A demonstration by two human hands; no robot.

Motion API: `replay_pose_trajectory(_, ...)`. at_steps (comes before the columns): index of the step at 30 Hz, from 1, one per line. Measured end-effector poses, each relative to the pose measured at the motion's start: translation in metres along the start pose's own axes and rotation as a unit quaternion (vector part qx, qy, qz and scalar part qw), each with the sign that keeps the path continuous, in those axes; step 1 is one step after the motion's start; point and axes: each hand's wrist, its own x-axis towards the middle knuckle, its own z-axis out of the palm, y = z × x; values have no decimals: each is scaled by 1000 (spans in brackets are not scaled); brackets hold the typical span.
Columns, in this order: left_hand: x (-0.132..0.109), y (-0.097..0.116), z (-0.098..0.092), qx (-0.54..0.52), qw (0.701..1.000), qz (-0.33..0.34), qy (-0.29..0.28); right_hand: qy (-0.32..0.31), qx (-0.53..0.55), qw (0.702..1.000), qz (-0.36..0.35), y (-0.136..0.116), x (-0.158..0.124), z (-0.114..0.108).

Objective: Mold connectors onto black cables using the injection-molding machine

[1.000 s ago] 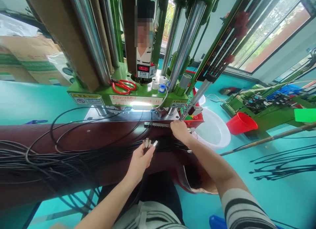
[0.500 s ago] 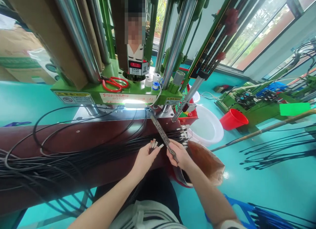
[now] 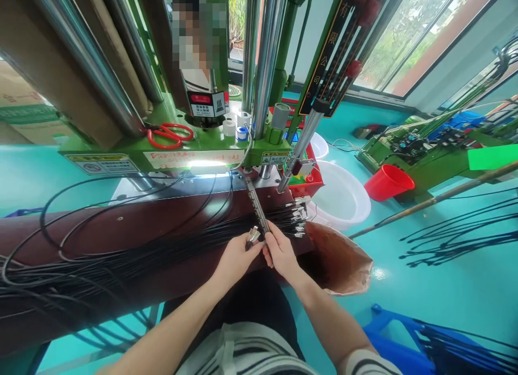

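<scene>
Here, left grip [image 3: 235,257] clenches metal plugs [image 3: 254,234], right grip [image 3: 280,252] grasps slotted bar [image 3: 254,202] below "有限公司" lettering [image 3: 327,38].

A worker wears a pale grey top [image 3: 243,356] crossed with dark stripes, the same stripes ringing the right sleeve [image 3: 370,364], over dark trousers [image 3: 254,299], with forearms, left hand [image 3: 234,259] and right hand [image 3: 280,253] all bare.

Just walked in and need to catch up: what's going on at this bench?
A person works at a dark red bench in front of a green press. Their left hand pinches a few metal-tipped cable ends, and their right hand grips the near end of a long metal strip right beside them. A bundle of black cables lies along the bench.
</scene>
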Motion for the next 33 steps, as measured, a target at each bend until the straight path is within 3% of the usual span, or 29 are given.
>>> replay_pose_trajectory(4, -3, -1, -6, -107, 993, -46, -9, -4, 45, 999, 13, 1, 0, -1)
replay_pose_trajectory(9, -1, -7, -15, -262, 961, -88, 19, -8, 117, 993, 34, -1, 0, -8)
replay_pose_trajectory(12, 0, -8, -9, -189, 977, -103, 7, -26, 116, 992, 35, -2, 0, -8)
replay_pose_trajectory(15, 1, -8, -2, -71, 996, -53, 12, -44, 104, 993, 32, -3, 0, -7)
replay_pose_trajectory(17, 1, -8, 0, -48, 998, -31, 21, -50, 89, 994, 30, -3, 0, -8)
replay_pose_trajectory(22, 2, -9, 0, -91, 994, -55, 41, -71, 46, 996, 29, -4, 0, -10)
replay_pose_trajectory(28, 1, -11, -2, -71, 996, -49, 39, -44, -48, 998, 3, 1, -1, -1)
replay_pose_trajectory(30, 1, -10, -4, -93, 994, -40, 39, -44, -33, 998, 8, 3, -2, -1)
replay_pose_trajectory(33, 2, -10, -10, -171, 981, -37, 82, -44, 26, 998, 27, 4, -2, -4)
